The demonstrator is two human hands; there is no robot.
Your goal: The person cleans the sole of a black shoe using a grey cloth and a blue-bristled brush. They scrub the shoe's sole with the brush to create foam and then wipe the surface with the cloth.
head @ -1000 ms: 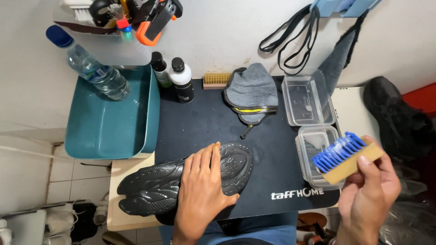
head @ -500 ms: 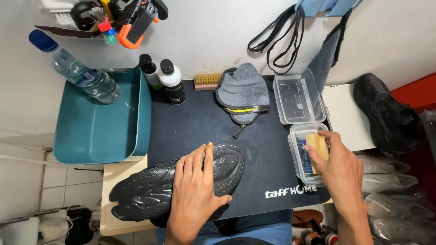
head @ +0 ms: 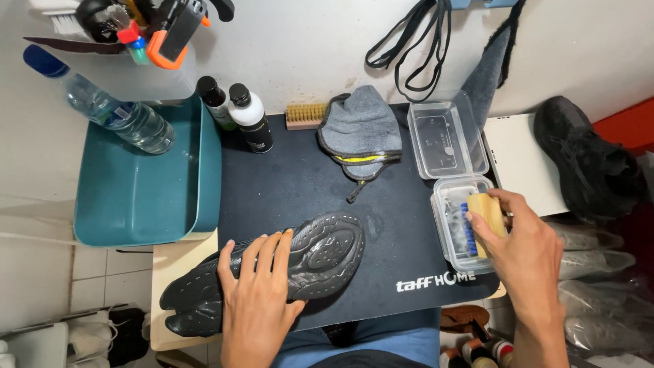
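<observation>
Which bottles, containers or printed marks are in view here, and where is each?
Water bottle: clear, blue cap, leaning in the teal tub.
Two small bottles: black caps, one white, one dark, at the mat's back left corner.
Clear plastic box: open, right of the mat; right hand dips a brush inside.
White print: near edge of black mat.

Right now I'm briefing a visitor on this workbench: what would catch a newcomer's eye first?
First, the black shoe lying sole-up across the front of the dark mat, pinned flat by the left hand. Next, the right hand dipping a wooden brush with blue bristles into a clear plastic tub at the mat's right edge. On the left, a teal basin holds a tilted water bottle.
</observation>
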